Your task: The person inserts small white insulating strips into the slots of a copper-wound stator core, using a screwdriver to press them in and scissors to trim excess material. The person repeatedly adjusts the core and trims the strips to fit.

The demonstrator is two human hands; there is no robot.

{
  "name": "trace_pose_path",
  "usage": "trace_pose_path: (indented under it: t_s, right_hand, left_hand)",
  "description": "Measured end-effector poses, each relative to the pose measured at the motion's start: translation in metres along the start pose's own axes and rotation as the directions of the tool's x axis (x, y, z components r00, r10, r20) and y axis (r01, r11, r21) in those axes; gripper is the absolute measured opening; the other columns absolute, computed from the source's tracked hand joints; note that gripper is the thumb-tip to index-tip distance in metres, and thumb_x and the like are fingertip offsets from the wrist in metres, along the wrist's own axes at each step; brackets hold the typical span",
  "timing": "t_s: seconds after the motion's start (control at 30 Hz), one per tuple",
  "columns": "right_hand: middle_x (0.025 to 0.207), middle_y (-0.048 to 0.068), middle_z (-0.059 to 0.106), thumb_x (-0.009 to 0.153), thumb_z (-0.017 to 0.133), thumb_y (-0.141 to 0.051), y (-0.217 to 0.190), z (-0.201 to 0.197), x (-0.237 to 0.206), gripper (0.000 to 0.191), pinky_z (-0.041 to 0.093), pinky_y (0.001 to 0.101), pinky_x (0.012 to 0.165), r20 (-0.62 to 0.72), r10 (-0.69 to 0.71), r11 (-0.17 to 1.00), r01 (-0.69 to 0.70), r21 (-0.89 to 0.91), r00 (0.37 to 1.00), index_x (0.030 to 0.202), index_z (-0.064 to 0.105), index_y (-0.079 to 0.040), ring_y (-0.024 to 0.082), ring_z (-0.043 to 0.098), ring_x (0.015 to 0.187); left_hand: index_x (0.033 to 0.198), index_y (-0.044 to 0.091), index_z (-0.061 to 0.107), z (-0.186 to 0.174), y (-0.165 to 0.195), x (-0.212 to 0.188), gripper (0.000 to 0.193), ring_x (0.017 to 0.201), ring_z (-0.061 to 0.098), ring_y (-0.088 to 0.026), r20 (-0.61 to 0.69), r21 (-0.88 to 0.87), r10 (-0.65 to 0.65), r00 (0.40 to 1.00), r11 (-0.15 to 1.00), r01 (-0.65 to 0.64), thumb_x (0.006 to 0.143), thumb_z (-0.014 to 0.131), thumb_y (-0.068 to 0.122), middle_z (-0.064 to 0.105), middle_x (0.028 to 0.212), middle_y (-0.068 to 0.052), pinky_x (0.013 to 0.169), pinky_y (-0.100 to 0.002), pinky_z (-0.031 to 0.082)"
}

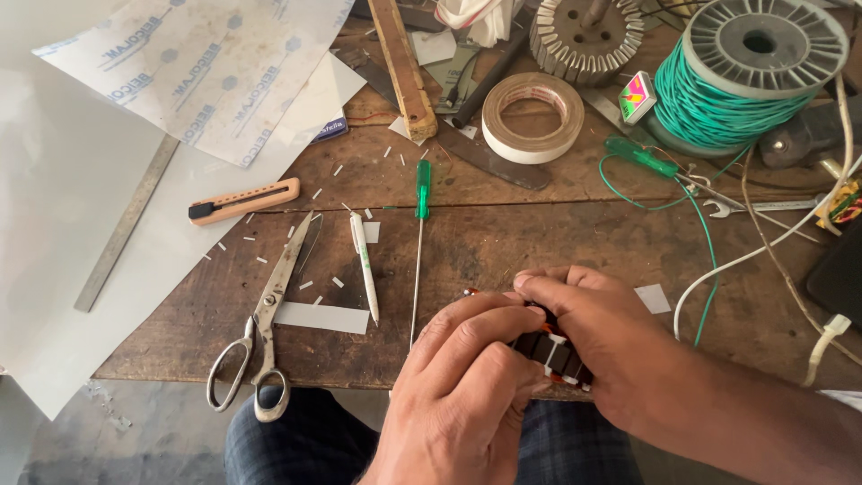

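Observation:
Both my hands close around a small round motor stator (549,352) with dark slotted laminations and copper-red windings, held at the near edge of the wooden workbench (503,242). My left hand (458,386) covers its left side, fingers curled over the top. My right hand (597,346) grips it from the right, fingertips pressing on its upper rim. Most of the stator is hidden under my fingers.
Scissors (260,341), a white pen (365,267), a green-handled screwdriver (420,233) and an orange utility knife (242,199) lie to the left. Farther back sit a tape roll (533,117), a spool of green wire (745,81), a larger stator core (585,36), a metal ruler (126,224) and white insulation sheets (206,72).

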State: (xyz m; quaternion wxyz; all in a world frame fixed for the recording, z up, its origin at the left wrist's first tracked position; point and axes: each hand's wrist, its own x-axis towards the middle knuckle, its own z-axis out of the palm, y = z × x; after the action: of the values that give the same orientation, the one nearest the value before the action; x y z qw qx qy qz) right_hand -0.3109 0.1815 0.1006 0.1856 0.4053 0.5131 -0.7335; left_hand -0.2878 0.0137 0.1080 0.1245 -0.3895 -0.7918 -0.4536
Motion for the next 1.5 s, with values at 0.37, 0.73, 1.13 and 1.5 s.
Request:
trace_pose_path:
  t_s: [0.37, 0.73, 1.13, 1.5]
  right_hand:
    - [0.072, 0.006, 0.062, 0.095, 0.066, -0.026, 0.008, -0.007, 0.004, 0.022, 0.046, 0.0318, 0.04, 0.103, -0.024, 0.999, 0.018, 0.052, 0.994, 0.09, 0.06, -0.006, 0.015, 0.057, 0.051]
    - [0.073, 0.006, 0.063, 0.095, 0.064, -0.028, 0.001, 0.003, -0.008, 0.022, 0.045, 0.0328, 0.041, 0.033, -0.003, 1.0, 0.002, 0.02, 0.999, 0.088, 0.06, -0.007, 0.016, 0.056, 0.051]
    - [0.07, 0.004, 0.06, 0.095, 0.064, -0.028, 0.003, -0.002, -0.005, 0.025, 0.045, 0.0315, 0.043, 0.116, -0.021, 1.0, 0.019, 0.025, 0.993, 0.083, 0.059, -0.008, 0.014, 0.057, 0.054]
    - [0.075, 0.004, 0.061, 0.095, 0.065, -0.027, 0.003, -0.003, -0.005, 0.021, 0.047, 0.0312, 0.046, 0.107, -0.011, 0.999, 0.007, 0.04, 0.994, 0.089, 0.059, -0.008, 0.014, 0.058, 0.057]
  left_hand:
    - [0.115, 0.008, 0.073, -0.003, -0.01, -0.002, 0.029, 0.129, 0.067, -0.026, 0.031, -0.052, 0.065, 0.997, 0.997, -0.063, 0.087, 0.082, 0.007, 0.068, 0.126, -0.005, 0.113, -0.041, 0.056]
    - [0.097, 0.009, 0.074, 0.004, -0.004, -0.004, 0.019, 0.119, 0.072, -0.024, -0.065, -0.001, -0.016, 0.998, 1.0, 0.016, 0.081, 0.083, 0.006, 0.074, 0.114, -0.002, 0.104, -0.037, 0.06]
    - [0.122, 0.005, 0.072, -0.015, 0.0, 0.007, 0.038, 0.127, 0.064, -0.029, 0.148, -0.052, 0.011, 0.989, 0.999, -0.004, 0.085, 0.079, 0.004, 0.065, 0.125, -0.008, 0.11, -0.041, 0.054]
    - [0.117, 0.005, 0.072, -0.006, 0.0, 0.005, 0.034, 0.125, 0.065, -0.027, 0.085, -0.032, -0.003, 0.996, 0.999, 0.006, 0.083, 0.076, 0.0, 0.066, 0.122, -0.005, 0.11, -0.04, 0.054]
